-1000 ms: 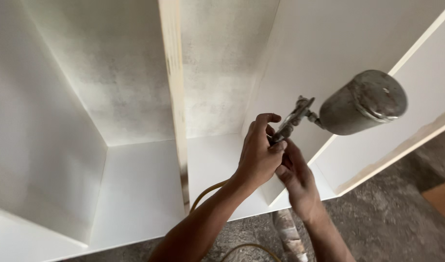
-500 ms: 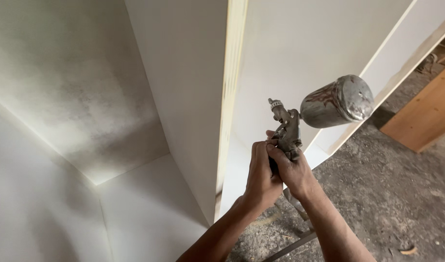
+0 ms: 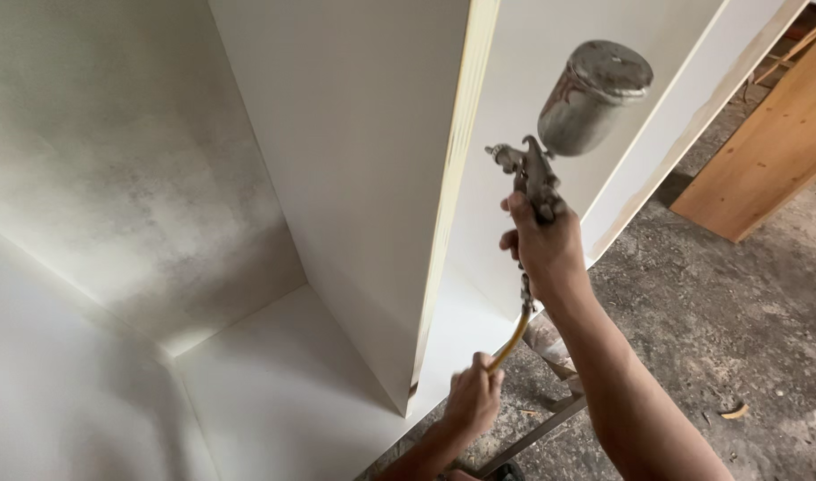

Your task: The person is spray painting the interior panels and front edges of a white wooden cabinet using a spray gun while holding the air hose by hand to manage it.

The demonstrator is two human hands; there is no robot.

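The left hand (image 3: 473,398), fingers closed on the yellow hose (image 3: 511,342), could tug it and jerk the spray gun (image 3: 564,125) that the right hand (image 3: 544,250) grips beside the white cabinet's divider edge (image 3: 452,178), risking uneven paint.

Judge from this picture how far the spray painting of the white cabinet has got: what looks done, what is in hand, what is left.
Done: the white wooden cabinet panels look evenly coated. In hand: the right hand grips the grey metal spray gun, aimed at the divider; the left hand holds its yellow air hose. Left: the divider's bare pale front edge and the mottled grey back panel look unfinished.
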